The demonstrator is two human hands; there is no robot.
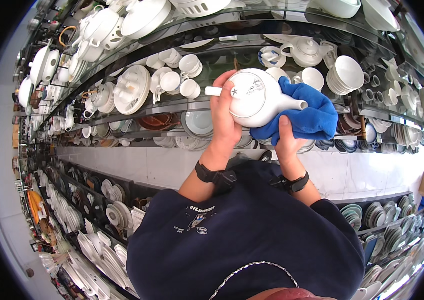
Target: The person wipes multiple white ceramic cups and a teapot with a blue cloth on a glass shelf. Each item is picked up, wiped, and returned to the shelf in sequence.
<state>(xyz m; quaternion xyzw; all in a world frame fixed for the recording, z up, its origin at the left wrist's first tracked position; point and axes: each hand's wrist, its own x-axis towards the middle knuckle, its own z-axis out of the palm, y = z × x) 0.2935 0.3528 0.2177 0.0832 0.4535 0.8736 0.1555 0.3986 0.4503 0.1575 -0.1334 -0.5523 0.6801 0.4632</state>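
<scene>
A white ceramic teapot (254,98) with a small dark drawing on its side is held up in front of the shelves. My left hand (224,108) grips it at the handle side, fingers around the body next to the handle. On the spout side, my right hand (289,137) holds a bunched blue cloth (311,112), the thumb in front of it. The cloth lies against the teapot below and behind the spout. Both wrists wear black bands.
Behind the teapot runs a glass shelf with stacked white bowls (344,75), another white teapot (306,51), cups (190,66) and plates (132,90). Casserole pots (101,26) stand higher at the left. More racks of plates (119,214) are behind me, across a pale tiled floor (129,165).
</scene>
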